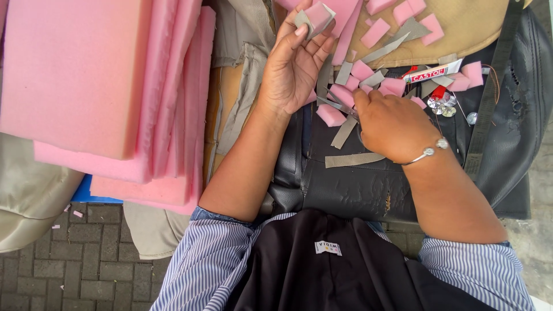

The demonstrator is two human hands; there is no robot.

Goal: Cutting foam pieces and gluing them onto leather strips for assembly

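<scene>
The left hand (294,63) pinches a small pink foam block (315,17) wrapped in a grey strip, held up at its fingertips. Below and beside that pinch, the right hand (391,124) presses into loose grey strips (351,160) (its fingers hidden, so I cannot tell its grip). The wrap could peel open if the pinch slackens.

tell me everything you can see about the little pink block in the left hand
The small pink foam block looks soft and roughly cube-shaped, with a grey strip wrapped against its sides. The left hand holds it up by the fingertips, palm towards the camera, above the black surface strewn with similar pink pieces and grey strips. Its far side is hidden.
</scene>
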